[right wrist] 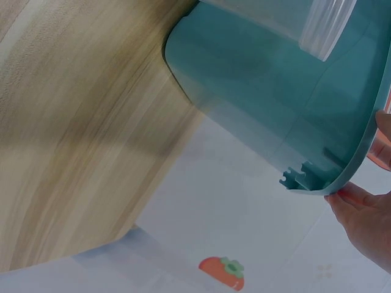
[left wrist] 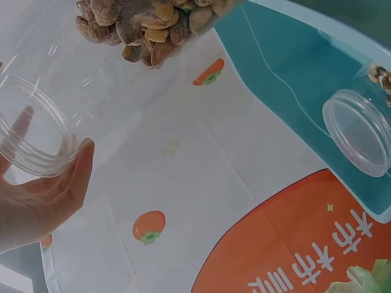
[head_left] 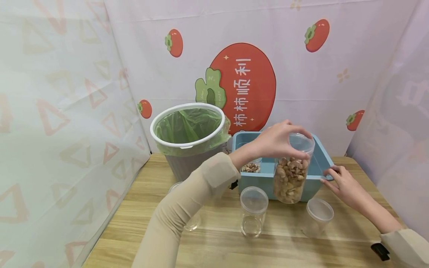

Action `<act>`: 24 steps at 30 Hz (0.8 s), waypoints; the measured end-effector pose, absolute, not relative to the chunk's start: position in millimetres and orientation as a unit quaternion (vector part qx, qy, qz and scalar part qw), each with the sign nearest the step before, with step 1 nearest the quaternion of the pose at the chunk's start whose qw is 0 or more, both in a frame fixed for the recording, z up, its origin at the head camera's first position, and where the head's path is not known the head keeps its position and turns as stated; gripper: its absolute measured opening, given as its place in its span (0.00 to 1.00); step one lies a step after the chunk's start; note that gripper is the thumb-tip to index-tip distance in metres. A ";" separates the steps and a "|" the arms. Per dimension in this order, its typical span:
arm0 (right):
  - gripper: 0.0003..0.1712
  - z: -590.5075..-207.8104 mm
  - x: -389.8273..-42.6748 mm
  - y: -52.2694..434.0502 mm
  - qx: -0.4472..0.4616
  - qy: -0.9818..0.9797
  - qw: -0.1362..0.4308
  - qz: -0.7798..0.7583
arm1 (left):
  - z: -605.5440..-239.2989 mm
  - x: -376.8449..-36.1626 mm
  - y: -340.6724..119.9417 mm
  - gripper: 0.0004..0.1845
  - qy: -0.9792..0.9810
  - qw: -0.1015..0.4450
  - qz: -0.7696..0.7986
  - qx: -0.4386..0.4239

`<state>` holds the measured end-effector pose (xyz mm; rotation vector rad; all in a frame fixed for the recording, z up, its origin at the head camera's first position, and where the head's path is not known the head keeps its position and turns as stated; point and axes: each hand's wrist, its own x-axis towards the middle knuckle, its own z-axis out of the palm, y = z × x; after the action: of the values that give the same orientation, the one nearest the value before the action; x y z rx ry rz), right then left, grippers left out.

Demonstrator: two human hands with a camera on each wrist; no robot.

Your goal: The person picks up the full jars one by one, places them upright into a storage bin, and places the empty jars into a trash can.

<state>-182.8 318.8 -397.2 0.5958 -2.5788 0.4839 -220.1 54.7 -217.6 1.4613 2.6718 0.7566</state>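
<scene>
Persimmon-print backdrop (head_left: 248,85), seemingly wooden table (head_left: 218,238)

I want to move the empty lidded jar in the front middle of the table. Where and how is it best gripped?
Probably grip the empty jar around its lid and neck from above: it stands upright, its top is unobstructed, and the left hand holds the nut jar the same way.

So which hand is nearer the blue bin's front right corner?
Right. The right hand touches the blue bin at that corner's rim. The left hand is farther left, gripping the top of the jar of nuts.
</scene>
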 end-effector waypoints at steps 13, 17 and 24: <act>0.09 -397.5 -183.2 318.3 0.212 -0.933 0.230 0.177 | -199.3 -248.3 54.1 0.25 0.876 -0.016 0.238 0.420; 0.08 -397.4 -182.7 318.0 0.210 -0.935 0.224 0.177 | -200.7 -256.4 57.6 0.25 0.883 -0.032 0.239 0.403; 0.08 -397.6 -182.1 317.7 0.208 -0.936 0.221 0.178 | -213.4 -268.5 65.1 0.24 0.887 -0.049 0.246 0.388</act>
<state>-182.1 317.7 -397.6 0.5744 -2.5883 0.4919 -268.5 65.1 -213.4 1.2592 2.8770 0.7964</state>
